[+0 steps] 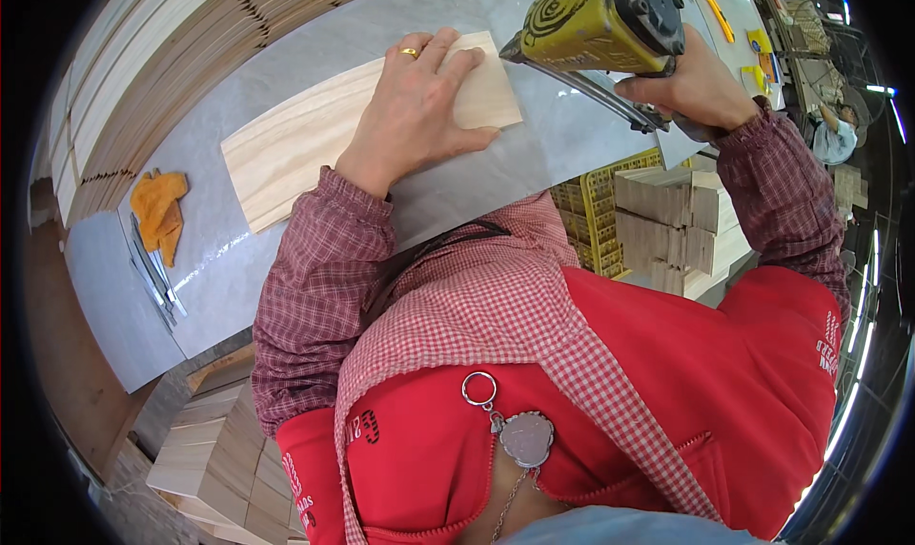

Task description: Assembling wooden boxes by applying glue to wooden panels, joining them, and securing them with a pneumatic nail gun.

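Observation:
A pale wooden board (305, 130) lies flat on the grey table (214, 249). My left hand (415, 106) rests on it with fingers spread, the thumb reaching past the board's near edge. In my right hand (710, 87) is a yellow-green nail gun (600, 20), gripped by its handle, which my fingers partly hide. The gun's nose is at the board's right end; whether it touches the wood I cannot tell. Its long nail magazine slants down toward my right wrist.
Tall stacks of boards (124, 78) line the table's far left. An orange cloth (159, 211) lies beside thin metal nail strips (157, 278). Below right stand a yellow crate (600, 221) and wooden blocks (658, 211); more wood (214, 450) sits lower left. Another person (837, 135) is far right.

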`<state>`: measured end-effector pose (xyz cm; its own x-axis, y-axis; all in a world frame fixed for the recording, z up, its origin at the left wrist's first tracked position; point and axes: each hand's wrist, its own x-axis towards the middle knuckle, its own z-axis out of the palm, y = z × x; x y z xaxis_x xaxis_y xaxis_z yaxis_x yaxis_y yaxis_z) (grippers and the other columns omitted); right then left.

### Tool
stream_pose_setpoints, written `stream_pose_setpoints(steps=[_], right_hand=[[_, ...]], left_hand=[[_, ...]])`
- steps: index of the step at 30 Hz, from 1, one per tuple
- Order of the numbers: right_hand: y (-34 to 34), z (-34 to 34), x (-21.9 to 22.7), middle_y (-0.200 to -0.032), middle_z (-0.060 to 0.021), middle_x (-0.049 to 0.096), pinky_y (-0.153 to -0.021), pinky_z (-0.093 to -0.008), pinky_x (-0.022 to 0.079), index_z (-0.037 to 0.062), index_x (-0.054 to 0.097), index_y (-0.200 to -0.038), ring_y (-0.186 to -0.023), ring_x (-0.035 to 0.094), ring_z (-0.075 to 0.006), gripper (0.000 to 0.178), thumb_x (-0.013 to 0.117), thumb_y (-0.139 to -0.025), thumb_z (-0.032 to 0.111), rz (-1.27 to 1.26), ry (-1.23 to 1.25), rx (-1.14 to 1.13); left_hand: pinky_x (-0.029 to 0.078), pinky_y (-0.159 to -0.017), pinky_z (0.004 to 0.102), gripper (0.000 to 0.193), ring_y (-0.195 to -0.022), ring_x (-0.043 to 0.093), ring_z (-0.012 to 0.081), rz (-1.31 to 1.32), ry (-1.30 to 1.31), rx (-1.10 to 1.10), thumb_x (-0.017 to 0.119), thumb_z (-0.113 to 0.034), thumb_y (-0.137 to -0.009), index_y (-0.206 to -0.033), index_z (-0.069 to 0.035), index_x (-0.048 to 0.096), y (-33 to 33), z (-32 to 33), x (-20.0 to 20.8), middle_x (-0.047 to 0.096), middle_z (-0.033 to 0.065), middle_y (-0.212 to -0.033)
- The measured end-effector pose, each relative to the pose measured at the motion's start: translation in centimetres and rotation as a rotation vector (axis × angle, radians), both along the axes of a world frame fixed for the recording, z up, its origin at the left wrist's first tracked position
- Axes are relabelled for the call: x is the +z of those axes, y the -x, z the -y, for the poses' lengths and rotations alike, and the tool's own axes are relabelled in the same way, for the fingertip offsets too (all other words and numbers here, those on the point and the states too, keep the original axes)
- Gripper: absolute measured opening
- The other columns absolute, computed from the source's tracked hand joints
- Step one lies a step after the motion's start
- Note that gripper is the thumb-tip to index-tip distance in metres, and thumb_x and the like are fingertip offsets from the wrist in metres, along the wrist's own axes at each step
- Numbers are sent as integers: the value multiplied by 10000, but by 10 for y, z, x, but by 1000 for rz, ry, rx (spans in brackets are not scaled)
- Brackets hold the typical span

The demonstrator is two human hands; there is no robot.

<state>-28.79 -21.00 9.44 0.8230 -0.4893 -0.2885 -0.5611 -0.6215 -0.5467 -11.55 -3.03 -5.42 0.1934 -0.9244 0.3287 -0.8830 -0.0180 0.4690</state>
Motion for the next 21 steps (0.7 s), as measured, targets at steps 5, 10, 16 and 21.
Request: stream_pose_setpoints(steps=[5,10,16,21], right_hand=[[5,1,-5,-805,-116,653,-595,-286,475,-34,642,-990,-633,570,-211,395,729,-625,91,27,-51,1],[14,14,-21,-776,-117,644,-561,-285,463,-44,638,-959,-601,546,-196,371,729,-631,104,93,30,96],[12,6,-15,-761,-112,636,-545,-286,455,-47,633,-931,-586,532,-190,341,723,-641,110,34,73,123],[25,0,-16,-722,-92,618,-520,-286,442,-30,631,-945,-552,508,-172,330,713,-656,107,89,111,130]], left_hand=[[340,-1012,388,733,-1182,426,318,10,13,17,814,-384,-571,-1207,-108,574,0,1,-2,475,119,-1336],[338,-1019,390,737,-1189,427,315,7,15,15,815,-383,-564,-1204,-108,576,0,3,-1,487,115,-1328],[344,-1016,391,728,-1188,428,313,24,13,26,816,-375,-567,-1201,-108,577,1,1,-4,483,110,-1333],[348,-1017,391,724,-1184,431,311,18,22,11,819,-376,-564,-1197,-117,580,2,3,-3,484,106,-1331]])
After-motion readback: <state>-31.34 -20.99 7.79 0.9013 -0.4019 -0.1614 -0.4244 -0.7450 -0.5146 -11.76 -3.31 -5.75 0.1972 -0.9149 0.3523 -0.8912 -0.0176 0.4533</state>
